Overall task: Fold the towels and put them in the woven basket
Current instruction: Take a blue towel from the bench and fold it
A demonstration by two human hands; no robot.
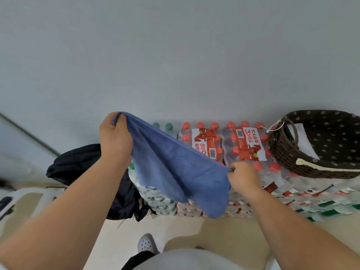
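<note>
Blue towel point(175, 168) stretched in air; left hand point(115, 136) grips upper corner, right hand point(245, 177) pinches lower corner.

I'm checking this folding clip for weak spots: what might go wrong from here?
The towel hangs in air from corners pinched by the left hand and right hand; a slip could drop it on the floor. The basket sits on bottle packs; pushing the towel in might shift it.

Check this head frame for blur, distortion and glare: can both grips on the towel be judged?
Head view: strong wide-angle bend, bottle packs curve at the right; soft even light, no glare; left hand and right hand gripping the blue towel read clearly; far-left edge is smeared.
</note>
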